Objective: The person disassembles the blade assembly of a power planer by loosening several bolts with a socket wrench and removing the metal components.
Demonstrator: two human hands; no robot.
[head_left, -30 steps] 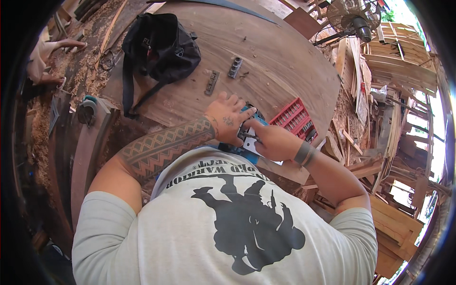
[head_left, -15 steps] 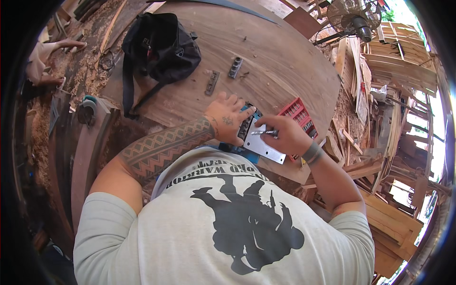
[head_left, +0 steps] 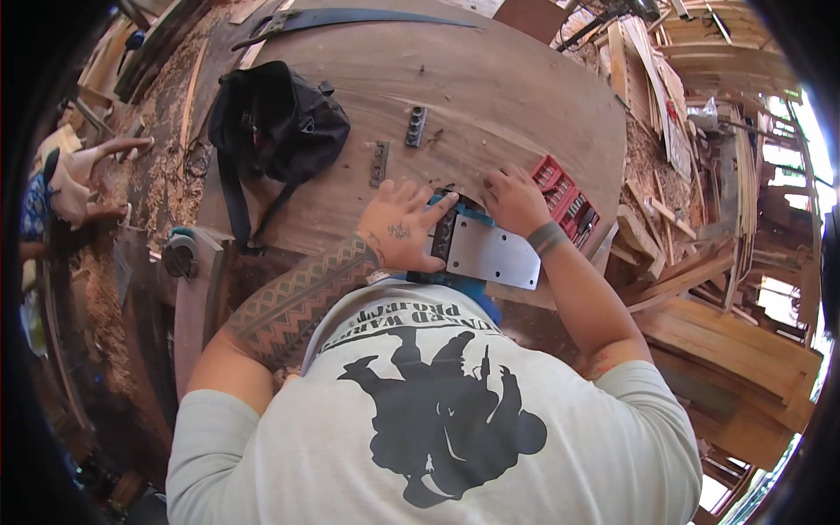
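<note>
A blue power tool (head_left: pixel 471 213) that looks like an upturned electric planer lies on the table at my front, with a flat silver plate (head_left: pixel 494 254) with screw holes on top. My left hand (head_left: pixel 400 226) grips its left side, thumb and forefinger spanning the dark slotted part (head_left: pixel 443 236) beside the plate. My right hand (head_left: pixel 516 201) is closed at the planer's far edge, fingers curled together; what they hold is hidden. Close to its right stands an open red case (head_left: pixel 553 179) of small metal bits. Two short metal bars, one (head_left: pixel 380 164) brown and one (head_left: pixel 416 127) greyer, lie beyond my left hand.
A black backpack (head_left: pixel 278 118) lies on the wooden table (head_left: pixel 516 96) at the left. A long handsaw (head_left: pixel 359 17) lies along the far edge. Stacked planks (head_left: pixel 735 359) and wood scraps fill the right side. Another person's hand (head_left: pixel 122 144) shows at far left.
My right hand has moved from over the silver plate to the planer's far edge. The slim silver tool it held is no longer visible. My left hand keeps its place on the planer.
</note>
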